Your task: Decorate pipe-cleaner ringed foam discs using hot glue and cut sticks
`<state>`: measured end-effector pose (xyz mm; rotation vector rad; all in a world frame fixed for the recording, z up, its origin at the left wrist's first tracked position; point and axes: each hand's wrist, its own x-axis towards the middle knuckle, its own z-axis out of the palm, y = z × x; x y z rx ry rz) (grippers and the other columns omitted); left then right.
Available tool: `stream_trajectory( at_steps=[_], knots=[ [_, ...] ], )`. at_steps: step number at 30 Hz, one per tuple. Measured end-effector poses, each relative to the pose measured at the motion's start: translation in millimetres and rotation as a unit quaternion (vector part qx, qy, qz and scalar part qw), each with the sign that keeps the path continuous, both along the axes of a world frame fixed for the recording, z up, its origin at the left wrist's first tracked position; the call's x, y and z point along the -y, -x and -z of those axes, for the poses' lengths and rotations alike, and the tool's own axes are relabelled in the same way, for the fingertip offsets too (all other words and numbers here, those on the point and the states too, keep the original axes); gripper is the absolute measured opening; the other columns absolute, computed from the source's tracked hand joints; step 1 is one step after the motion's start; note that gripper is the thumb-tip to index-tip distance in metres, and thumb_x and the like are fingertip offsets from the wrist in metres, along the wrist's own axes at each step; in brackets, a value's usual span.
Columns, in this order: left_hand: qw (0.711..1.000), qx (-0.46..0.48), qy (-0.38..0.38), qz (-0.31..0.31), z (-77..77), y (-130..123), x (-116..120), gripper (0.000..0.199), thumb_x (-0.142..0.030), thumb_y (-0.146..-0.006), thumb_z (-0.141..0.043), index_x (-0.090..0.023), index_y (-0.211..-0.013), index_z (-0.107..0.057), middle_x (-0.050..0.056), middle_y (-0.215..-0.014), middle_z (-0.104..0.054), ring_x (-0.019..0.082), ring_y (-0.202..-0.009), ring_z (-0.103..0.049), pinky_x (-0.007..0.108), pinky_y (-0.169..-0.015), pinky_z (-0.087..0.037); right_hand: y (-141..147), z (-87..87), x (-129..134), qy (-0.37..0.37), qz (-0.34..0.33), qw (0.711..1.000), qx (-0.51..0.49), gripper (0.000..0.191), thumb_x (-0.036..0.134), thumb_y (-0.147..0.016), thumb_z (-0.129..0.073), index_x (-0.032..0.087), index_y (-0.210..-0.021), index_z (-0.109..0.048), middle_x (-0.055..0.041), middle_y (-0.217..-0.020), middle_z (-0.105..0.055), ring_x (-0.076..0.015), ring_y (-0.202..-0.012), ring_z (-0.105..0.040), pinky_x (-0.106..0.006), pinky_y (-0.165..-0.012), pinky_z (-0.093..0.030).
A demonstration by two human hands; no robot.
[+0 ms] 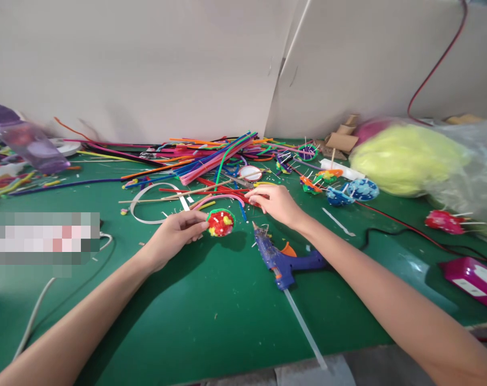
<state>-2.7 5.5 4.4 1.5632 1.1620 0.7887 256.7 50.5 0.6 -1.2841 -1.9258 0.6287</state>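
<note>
Left hand (178, 233): one, bare, slender-fingered, shown left of the glue gun (281, 262). Right hand (277, 203): one, bare, of matching build, shown beyond the glue gun's nozzle. Left forearm (98, 313) and right forearm (372, 288): bare, smooth-outlined, tapered toward the wrists (broadest where cut by the view's edge).

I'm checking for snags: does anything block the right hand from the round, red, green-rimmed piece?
Nothing visible blocks the right hand from the round, red, green-rimmed piece; only a curved, fuzzy pink stem and short blue stem show between them, low on the green tabletop.
</note>
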Motion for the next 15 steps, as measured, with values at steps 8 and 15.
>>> stream_trajectory(
  at_steps=[8,15],
  knots=[
    [1.0,-0.003,-0.008,-0.004,-2.2,-1.2,0.2,0.028,-0.043,-0.076,-0.067,-0.017,-0.083,-0.065,-0.003,-0.061,-0.049,0.008,-0.054,-0.042,0.02,-0.049,-0.031,-3.1,-3.9,-0.6,-0.009,0.025,1.0,0.01,0.021,0.024,-0.084,-0.056,0.018,-0.088,-0.076,-0.005,-0.087,-0.074,-0.0078,-0.045,-0.051,-0.027,-0.054,-0.044],
    [1.0,0.004,-0.005,-0.002,-0.9,-0.5,0.4,0.027,-0.043,-0.077,-0.067,-0.017,-0.084,-0.065,-0.004,-0.061,-0.048,0.008,-0.054,-0.041,0.02,-0.049,-0.03,-2.3,-2.0,-0.8,-0.001,0.015,1.0,0.004,0.021,0.022,-0.084,-0.056,0.015,-0.088,-0.075,-0.006,-0.091,-0.073,-0.0069,-0.043,-0.05,-0.027,-0.053,-0.045]
  ],
)
